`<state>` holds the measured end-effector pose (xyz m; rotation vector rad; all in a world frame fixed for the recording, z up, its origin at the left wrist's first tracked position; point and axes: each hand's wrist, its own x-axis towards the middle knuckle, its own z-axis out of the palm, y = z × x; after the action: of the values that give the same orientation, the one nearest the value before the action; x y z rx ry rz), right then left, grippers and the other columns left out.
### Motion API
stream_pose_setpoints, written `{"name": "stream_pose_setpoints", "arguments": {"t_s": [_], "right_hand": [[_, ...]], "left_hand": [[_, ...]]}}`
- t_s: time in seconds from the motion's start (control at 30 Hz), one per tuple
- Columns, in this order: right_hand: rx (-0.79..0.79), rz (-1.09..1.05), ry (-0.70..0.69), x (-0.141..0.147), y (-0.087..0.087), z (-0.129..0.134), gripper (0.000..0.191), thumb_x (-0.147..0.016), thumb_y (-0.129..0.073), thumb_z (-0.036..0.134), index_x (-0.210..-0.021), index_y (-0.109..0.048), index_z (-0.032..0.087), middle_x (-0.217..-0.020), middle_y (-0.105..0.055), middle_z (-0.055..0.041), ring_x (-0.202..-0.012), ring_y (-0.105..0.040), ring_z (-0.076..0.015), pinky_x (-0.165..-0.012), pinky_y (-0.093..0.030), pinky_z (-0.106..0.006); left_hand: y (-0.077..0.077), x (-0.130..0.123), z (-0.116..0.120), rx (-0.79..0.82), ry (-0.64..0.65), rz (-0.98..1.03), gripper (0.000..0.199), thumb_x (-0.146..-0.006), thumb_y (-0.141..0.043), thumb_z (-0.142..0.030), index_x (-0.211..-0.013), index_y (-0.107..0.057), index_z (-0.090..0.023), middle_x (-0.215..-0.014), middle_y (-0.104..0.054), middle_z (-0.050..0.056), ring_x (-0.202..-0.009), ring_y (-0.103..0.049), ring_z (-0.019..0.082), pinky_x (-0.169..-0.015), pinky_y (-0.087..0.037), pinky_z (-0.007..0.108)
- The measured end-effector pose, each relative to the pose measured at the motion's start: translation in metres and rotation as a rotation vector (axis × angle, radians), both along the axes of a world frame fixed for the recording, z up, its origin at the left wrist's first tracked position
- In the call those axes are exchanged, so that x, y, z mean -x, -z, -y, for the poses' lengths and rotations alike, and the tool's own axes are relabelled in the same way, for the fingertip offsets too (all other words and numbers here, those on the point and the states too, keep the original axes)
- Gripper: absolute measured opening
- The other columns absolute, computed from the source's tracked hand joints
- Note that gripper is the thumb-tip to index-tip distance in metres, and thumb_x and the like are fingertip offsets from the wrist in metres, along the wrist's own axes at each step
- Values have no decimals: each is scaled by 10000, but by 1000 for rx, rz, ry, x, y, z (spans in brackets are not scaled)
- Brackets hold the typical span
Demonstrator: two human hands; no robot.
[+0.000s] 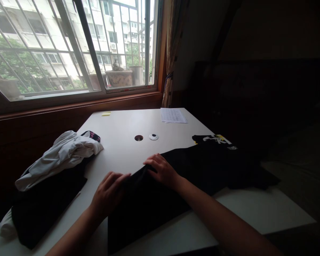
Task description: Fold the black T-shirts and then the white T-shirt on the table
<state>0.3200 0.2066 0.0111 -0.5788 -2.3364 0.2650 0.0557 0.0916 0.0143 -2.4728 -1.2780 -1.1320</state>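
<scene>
A black garment (149, 209) lies spread over the front and right of the white table. My left hand (109, 190) is closed on its upper left edge, the fingertips bent over the cloth. Farther right along the same edge, my right hand (161, 170) pinches the fabric, with a raised fold between the two hands. Black cloth with white and yellow print (218, 139) shows at the garment's far right end. Where one black piece stops and another begins cannot be made out.
At the table's left lies a heap of white cloth (61, 153) on black cloth (48, 202). Papers (173, 115), a yellow note (106, 113), a round hole (139, 138) and a white disc (154, 137) are on the white table (122, 124). A window stands behind.
</scene>
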Motion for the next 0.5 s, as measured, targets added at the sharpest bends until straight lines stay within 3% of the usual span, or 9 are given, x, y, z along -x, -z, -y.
{"name": "stream_pose_setpoints", "arguments": {"t_s": [0.07,0.2,0.3,0.5], "right_hand": [[-6,-40,49,1,0,0,277,-958,-605,211,-1233,-598,244,-1145,-650,-75,-1056,-567,-237,-1027,-438,-448],[-12,31,36,4,-1,1,195,-955,-591,165,-1125,-659,231,-1112,-660,-73,-1031,-578,-229,-979,-468,-416],[-6,159,-35,10,-4,6,122,-956,-609,187,-1029,-700,223,-1069,-675,-65,-1024,-584,-225,-923,-486,-375],[-12,383,-214,34,-14,45,174,-949,-672,366,-1018,-713,212,-1055,-683,-48,-962,-607,-196,-920,-471,-343]], "left_hand": [[5,10,-7,84,-158,100,451,-958,-518,-163,-1397,-541,-262,-1086,-652,66,-924,-640,209,-825,-535,338],[18,32,-23,366,-380,245,542,-900,-605,-363,-1415,-509,-226,-931,-684,22,-747,-668,198,-688,-546,311],[24,43,-31,524,-394,281,480,-868,-608,-463,-1282,-621,-220,-891,-708,26,-758,-690,215,-686,-550,316],[23,55,-37,598,-405,350,497,-890,-531,-573,-1203,-690,-221,-1028,-748,77,-881,-718,254,-763,-557,341]]}}
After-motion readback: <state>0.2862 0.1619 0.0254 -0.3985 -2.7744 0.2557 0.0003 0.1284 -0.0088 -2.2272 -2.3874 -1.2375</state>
